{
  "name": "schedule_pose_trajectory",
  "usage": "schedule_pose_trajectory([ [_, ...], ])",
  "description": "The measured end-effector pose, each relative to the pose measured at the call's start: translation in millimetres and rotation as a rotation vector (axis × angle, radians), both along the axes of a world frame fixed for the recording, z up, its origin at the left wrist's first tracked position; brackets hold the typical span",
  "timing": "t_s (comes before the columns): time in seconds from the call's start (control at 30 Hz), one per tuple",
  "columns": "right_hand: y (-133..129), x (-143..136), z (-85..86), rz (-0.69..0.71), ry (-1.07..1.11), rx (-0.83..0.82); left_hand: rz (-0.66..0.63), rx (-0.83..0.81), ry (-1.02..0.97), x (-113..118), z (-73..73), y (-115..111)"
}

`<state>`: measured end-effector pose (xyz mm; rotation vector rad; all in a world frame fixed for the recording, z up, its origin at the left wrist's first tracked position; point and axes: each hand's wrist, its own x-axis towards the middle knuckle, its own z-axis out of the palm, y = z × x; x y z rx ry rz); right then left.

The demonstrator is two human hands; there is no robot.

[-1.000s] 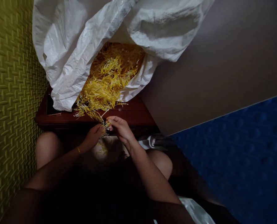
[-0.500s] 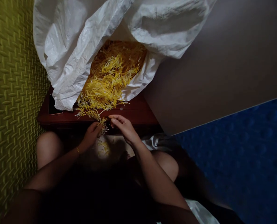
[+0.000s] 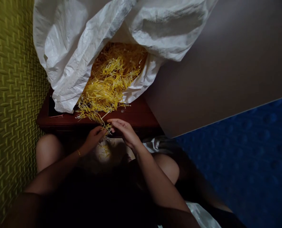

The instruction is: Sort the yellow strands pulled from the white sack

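A white woven sack (image 3: 69, 60) lies open on a dark red surface (image 3: 141, 115), and a heap of thin yellow and white strands (image 3: 110, 79) spills from its mouth. Below the heap's front edge, my left hand (image 3: 94, 137) is closed on a small bunch of strands (image 3: 107, 127). My right hand (image 3: 124, 130) is at the right side of that bunch, thumb and fingers close together at its strands; whatever they pinch is too small to make out.
A dark flat object (image 3: 54, 109) lies partly under the sack's left corner. Loose strands (image 3: 104, 151) are on the floor between my knees. A large brown panel (image 3: 217, 63) stands at the right, beside blue matting (image 3: 245, 152). Textured yellow matting (image 3: 10, 95) is at the left.
My right hand has moved slightly left and down, closer to the bunch in my left hand. The whole view has shifted slightly.
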<state>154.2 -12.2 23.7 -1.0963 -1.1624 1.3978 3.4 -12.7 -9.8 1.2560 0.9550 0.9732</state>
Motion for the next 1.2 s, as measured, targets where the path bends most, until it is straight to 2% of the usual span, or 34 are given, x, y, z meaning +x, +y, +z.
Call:
schedule_pose_trajectory([
  [0.13,1,-2,-0.3,-0.005,-0.025,0.006,-0.013,0.054,0.024,0,-0.7,0],
  [0.47,11,0,-10.4,-0.19,0.163,-0.015,-0.042,0.032,-0.022,6,5.0,-5],
  [0.77,16,-8,-17.2,-0.33,0.139,0.043,-0.036,0.062,-0.021,11,8.5,-3],
  [0.87,26,11,-17.0,-0.427,0.147,0.078,-0.044,0.093,0.005,9,8.9,-9],
  [1.0,35,56,-3.0,-0.713,0.15,0.192,-0.058,0.072,-0.003,4,2.5,-16],
  [1.03,34,64,1.2,-0.712,0.093,0.228,-0.05,0.035,-0.031,3,0.3,-16],
  [1.07,31,71,4.7,-0.623,0.01,0.213,-0.037,-0.01,-0.061,3,-1.5,-15],
  [1.2,13,81,4.0,-0.084,-0.485,0.014,0.07,-0.12,-0.152,3,-1.9,-7],
])
